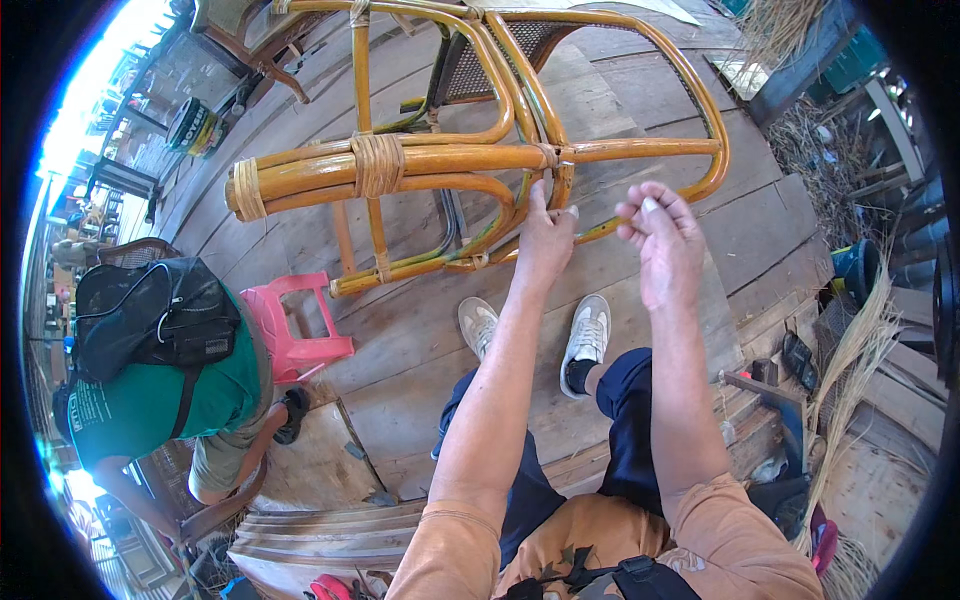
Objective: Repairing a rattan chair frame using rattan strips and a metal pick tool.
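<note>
A glossy honey-brown rattan chair frame (455, 158) lies tipped on the wooden floor in front of me, with pale cane bindings (378, 165) round its bundled poles. My left hand (545, 245) is at the joint where several poles meet; its index finger lies along the frame, the thumb stands beside it, and the other fingers are hidden. Just right of the joint, my right hand (668, 245) is raised above the lower rail, fingers curled in toward the thumb. Anything pinched there is too fine to make out. A woven cane panel (475, 68) shows behind the poles.
At my left a co-worker in a teal shirt (150, 420) with a black bag (160, 310) bends beside a pink plastic stool (295, 330). A bucket (195, 128) stands farther back. Loose fibre strands (860, 345) and wood pieces lie on the right; stacked boards (320, 545) sit lower left.
</note>
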Demonstrator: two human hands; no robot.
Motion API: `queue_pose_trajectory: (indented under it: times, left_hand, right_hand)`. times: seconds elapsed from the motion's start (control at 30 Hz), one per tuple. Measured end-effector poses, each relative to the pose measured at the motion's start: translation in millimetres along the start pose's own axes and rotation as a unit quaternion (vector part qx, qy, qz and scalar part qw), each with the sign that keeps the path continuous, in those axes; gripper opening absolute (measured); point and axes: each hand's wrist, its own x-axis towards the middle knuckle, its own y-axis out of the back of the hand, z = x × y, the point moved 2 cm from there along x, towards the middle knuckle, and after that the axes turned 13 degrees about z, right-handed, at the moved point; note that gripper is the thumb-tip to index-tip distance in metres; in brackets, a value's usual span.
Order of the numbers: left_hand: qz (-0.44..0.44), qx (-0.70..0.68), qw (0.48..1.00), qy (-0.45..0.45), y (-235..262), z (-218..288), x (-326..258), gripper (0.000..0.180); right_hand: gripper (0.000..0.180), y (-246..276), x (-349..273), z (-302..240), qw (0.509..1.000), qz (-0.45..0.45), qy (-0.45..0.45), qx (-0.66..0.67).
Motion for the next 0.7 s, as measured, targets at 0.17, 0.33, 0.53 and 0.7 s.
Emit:
queue_pose_trajectory:
  times: [0.17,0.33,0.53,0.7]
  left_hand:
    - [0.000,-0.035,0.999,0.021,-8,-3,11,0.062]
    - [-0.017,-0.075,0.997,0.027,-13,-4,16,0.061]
    - [-0.017,-0.097,0.993,0.063,-7,-2,19,0.059]
    - [-0.034,-0.107,0.991,0.076,-7,-6,22,0.058]
  right_hand:
    - [0.016,11,3,10,0.998,-0.004,-0.062,-0.013]
    - [0.016,16,2,10,0.997,-0.018,-0.064,-0.030]
    - [0.016,21,3,8,0.997,-0.025,-0.058,-0.048]
    - [0.016,19,1,6,0.997,-0.021,-0.057,-0.049]
